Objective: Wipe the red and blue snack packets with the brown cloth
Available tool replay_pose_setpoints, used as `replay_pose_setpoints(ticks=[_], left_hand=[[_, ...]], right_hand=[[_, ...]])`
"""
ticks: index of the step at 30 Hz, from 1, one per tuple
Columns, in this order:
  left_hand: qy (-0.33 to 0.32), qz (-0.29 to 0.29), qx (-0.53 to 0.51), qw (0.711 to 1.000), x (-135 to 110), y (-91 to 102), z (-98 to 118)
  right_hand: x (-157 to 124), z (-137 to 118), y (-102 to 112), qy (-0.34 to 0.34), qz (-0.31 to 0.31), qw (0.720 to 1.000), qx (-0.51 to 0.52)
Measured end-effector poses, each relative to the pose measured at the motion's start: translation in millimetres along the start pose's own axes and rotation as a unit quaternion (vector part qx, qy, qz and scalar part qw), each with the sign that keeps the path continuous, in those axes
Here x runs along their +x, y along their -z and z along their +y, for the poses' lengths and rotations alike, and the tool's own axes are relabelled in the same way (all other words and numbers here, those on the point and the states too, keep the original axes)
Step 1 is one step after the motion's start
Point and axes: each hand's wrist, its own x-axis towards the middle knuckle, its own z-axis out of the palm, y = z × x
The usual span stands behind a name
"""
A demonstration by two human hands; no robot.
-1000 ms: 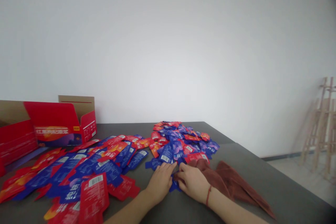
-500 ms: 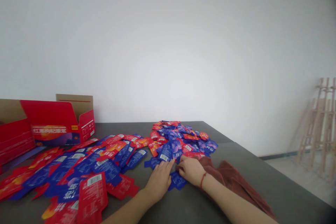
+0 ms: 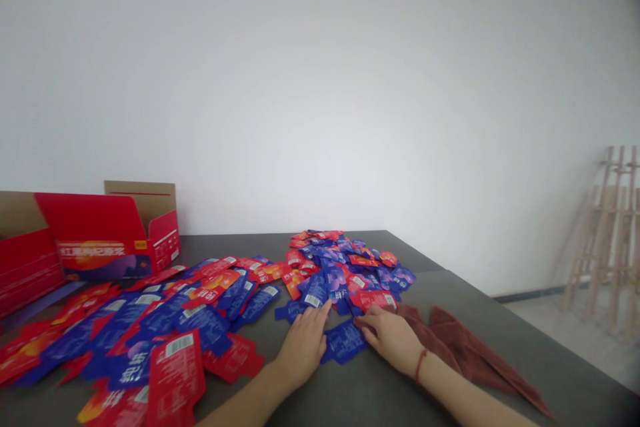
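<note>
My right hand (image 3: 395, 339), with a red cord on the wrist, has its fingers bent over a bunched brown cloth (image 3: 463, 347). A corner of that cloth pokes out at the fingertips, on the right end of a flat blue sachet (image 3: 344, 341). My left hand (image 3: 303, 341) lies palm down with fingers stretched out at the sachet's left end. Its fingertips reach the near edge of a heap of red and blue sachets (image 3: 336, 280). What lies beneath the left palm is hidden.
More red and blue sachets (image 3: 175, 320) spread over the left of the dark table (image 3: 320, 407). Behind them stands an open red carton (image 3: 107, 237), with another red box (image 3: 25, 267) beside it. A wooden rack (image 3: 607, 233) stands beyond the table at right.
My right hand has slid to the right along the blue sachet, pulling the brown cloth with it and exposing more of the sachet. The left hand has stayed in place.
</note>
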Motion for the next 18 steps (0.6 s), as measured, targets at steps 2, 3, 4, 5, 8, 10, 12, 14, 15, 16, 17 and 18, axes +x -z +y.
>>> replay_pose_setpoints(ticks=[2,3,4,5,8,10,12,14,15,16,17,18], left_hand=[[-0.003,0.003,0.002,1.000,0,-0.1,0],[-0.007,0.005,0.003,1.000,0,-0.5,-1],[-0.011,0.008,0.004,1.000,0,-1.1,-2],[-0.015,0.011,0.004,1.000,1,-2.0,-2],[-0.018,0.021,0.001,1.000,2,-4.7,-5],[-0.018,0.029,0.001,0.999,3,-5.8,-6],[-0.021,0.036,0.004,0.999,3,-5.7,-7],[-0.024,0.039,0.012,0.999,2,-4.7,-7],[-0.023,0.040,0.014,0.999,2,-4.1,-7],[-0.022,0.040,0.016,0.999,2,-3.5,-6],[-0.020,0.038,0.017,0.999,2,-3.0,-6],[-0.018,0.034,0.017,0.999,2,-2.5,-6]], right_hand=[[-10,-2,1,0.010,0.009,1.000,-0.001],[-15,-3,1,0.018,0.015,1.000,0.000],[-20,-6,2,0.028,0.020,0.999,0.002],[-23,-9,2,0.040,0.025,0.999,0.003],[-25,-25,0,0.083,0.029,0.996,-0.005],[-20,-41,-5,0.116,0.022,0.993,-0.015],[-13,-54,-9,0.146,0.016,0.989,-0.024],[-8,-61,-11,0.160,0.012,0.987,-0.026],[-8,-60,-11,0.161,0.010,0.987,-0.023],[-9,-57,-10,0.160,0.009,0.987,-0.017],[-10,-51,-9,0.158,0.008,0.987,-0.010],[-13,-43,-7,0.151,0.011,0.988,-0.003]])
